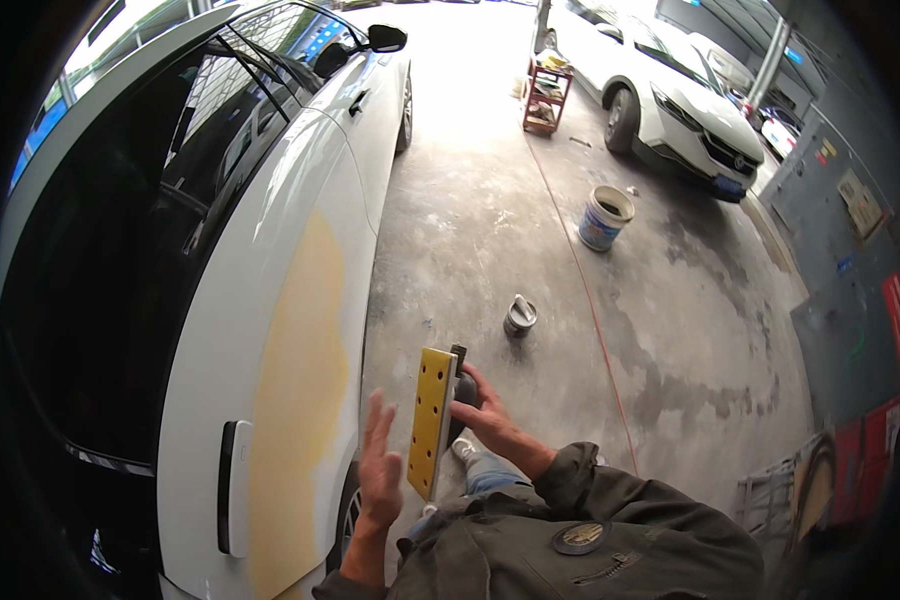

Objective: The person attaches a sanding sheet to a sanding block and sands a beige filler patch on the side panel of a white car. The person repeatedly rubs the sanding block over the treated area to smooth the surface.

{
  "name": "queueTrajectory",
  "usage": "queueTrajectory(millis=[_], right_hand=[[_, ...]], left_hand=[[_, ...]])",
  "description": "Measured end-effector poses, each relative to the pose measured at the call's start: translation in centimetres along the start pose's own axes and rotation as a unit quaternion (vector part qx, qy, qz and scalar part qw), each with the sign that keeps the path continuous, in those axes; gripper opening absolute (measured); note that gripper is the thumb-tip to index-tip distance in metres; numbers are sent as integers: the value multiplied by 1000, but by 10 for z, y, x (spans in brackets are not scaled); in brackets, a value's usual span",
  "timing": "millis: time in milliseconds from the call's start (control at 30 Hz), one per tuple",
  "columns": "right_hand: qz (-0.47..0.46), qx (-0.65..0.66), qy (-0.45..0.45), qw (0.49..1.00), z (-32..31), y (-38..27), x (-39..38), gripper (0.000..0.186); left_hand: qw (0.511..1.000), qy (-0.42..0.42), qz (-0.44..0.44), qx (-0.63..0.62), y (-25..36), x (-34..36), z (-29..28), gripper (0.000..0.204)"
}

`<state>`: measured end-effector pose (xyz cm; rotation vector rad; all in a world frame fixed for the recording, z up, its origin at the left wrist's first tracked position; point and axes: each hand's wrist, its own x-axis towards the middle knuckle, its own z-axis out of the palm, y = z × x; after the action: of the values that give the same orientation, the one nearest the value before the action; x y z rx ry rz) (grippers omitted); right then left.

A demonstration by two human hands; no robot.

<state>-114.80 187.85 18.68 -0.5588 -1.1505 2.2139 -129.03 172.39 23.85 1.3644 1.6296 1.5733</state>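
Note:
My right hand (pixel 490 415) grips a long sanding block (pixel 432 420) with a yellow perforated sheet on its face, held upright and turned toward the car. My left hand (pixel 378 470) is open, fingers spread, just left of the block and not touching it. To the left stands a white car (pixel 270 200) whose rear door and quarter panel carry a large yellowish patch of filler (pixel 300 400). Both hands are a little away from that patch.
A small grey tin (pixel 519 317) sits on the concrete floor (pixel 470 230) ahead of me. Farther off stand a white and blue bucket (pixel 604 217), a red shelf cart (pixel 547 98) and a second white car (pixel 670 90). A thin red hose (pixel 595 320) runs across the floor.

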Motion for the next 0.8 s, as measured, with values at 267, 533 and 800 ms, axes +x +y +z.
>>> queueTrajectory(millis=[267, 533, 800], right_hand=[[-130, -105, 101, 981, 49, 30, -125, 61], [-128, -46, 207, 969, 43, 40, -230, 55], [72, 177, 129, 973, 43, 50, -319, 53]], left_hand=[[969, -214, 116, -31, 17, -45, 35, 86], [931, -326, 136, -91, 56, -91, 75, 84], [952, -302, 53, -17, 59, -136, 113, 48]])
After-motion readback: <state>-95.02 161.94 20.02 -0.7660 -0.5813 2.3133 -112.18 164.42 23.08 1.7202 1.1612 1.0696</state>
